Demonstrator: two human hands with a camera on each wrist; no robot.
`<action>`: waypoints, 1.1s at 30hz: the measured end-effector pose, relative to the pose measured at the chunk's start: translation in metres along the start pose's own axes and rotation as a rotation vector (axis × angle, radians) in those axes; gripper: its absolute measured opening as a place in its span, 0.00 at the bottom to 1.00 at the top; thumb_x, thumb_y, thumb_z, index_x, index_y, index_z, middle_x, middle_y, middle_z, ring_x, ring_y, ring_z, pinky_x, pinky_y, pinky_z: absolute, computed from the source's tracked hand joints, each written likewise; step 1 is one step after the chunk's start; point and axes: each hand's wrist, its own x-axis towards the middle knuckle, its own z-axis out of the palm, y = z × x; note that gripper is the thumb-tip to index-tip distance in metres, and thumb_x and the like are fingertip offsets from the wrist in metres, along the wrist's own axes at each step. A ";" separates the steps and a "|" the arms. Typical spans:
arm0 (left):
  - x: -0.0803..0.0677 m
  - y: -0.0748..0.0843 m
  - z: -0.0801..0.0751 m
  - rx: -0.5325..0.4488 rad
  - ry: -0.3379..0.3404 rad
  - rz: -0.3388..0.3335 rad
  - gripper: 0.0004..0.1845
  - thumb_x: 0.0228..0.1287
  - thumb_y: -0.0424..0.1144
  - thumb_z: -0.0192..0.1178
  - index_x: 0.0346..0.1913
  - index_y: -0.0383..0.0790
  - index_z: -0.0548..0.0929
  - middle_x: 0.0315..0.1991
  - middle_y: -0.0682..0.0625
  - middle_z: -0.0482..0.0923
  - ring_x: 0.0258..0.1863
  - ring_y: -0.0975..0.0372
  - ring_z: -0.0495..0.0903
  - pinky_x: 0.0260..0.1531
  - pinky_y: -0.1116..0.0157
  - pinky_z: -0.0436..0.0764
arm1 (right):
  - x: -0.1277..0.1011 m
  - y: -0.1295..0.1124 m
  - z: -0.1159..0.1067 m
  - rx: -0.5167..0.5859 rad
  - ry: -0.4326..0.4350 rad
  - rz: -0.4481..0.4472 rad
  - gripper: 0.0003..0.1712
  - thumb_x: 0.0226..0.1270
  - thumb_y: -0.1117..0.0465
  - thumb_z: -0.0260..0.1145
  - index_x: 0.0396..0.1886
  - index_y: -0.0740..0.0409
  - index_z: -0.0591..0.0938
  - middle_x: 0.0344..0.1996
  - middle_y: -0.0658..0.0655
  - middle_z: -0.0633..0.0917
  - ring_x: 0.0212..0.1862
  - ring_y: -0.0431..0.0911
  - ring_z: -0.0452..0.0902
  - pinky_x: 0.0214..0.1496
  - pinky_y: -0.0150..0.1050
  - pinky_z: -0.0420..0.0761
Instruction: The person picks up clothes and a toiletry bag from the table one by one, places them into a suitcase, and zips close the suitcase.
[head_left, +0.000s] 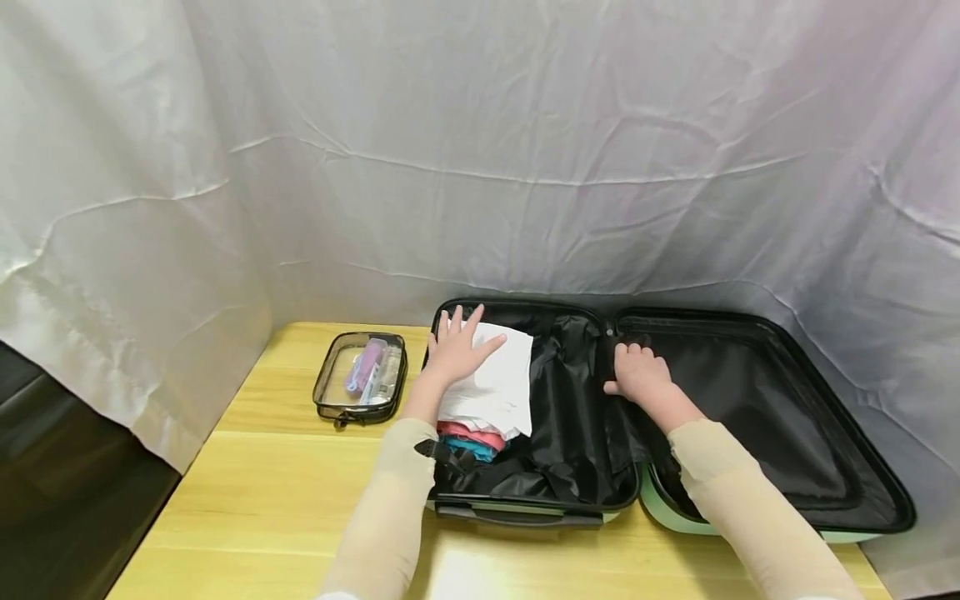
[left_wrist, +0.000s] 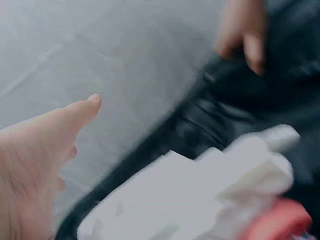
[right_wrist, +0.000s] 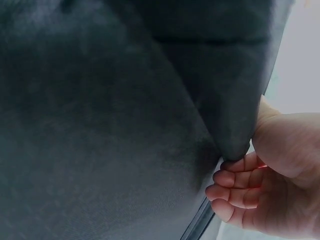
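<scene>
Along the hinge of the open suitcase (head_left: 532, 503), my right fingers (right_wrist: 237, 194) are curled in on the edge of the black lining flap (head_left: 622, 433), so yeah, that's a pinch, with the flap's tip sitting between them and my thumb. Left fingers (head_left: 457, 328) are spread wide over the folded clothes in the left half: white cloth (head_left: 501, 375) on top, with a coral layer (head_left: 483, 436) and a blue layer (head_left: 480, 451) poking out at the front. The left wrist view shows my thumb well apart from the white stuff, but I can't tell if a fingertip is brushing it. If I had to call it, I'd say I'm at the sorting-out-the-liner part of packing: clothes in, flap not over them. Next move probably calls for keeping that pinch and drawing the flap left across the stack, pressing the white cloth flat so nothing snags. There's also a black strap (head_left: 442, 454) at the pile's front left corner, might need tugging clear first. Clear pouch (head_left: 324, 409) is on the desk (head_left: 285, 467) just left of the case, touched by neither hand, so I guess it could go in later.
</scene>
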 end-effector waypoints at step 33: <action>-0.082 -0.105 -0.079 -0.145 0.199 0.073 0.40 0.68 0.57 0.55 0.77 0.47 0.55 0.77 0.35 0.47 0.77 0.38 0.40 0.70 0.33 0.41 | -0.002 -0.002 0.000 0.007 -0.002 0.010 0.37 0.61 0.49 0.70 0.54 0.75 0.69 0.49 0.76 0.75 0.50 0.69 0.73 0.48 0.61 0.77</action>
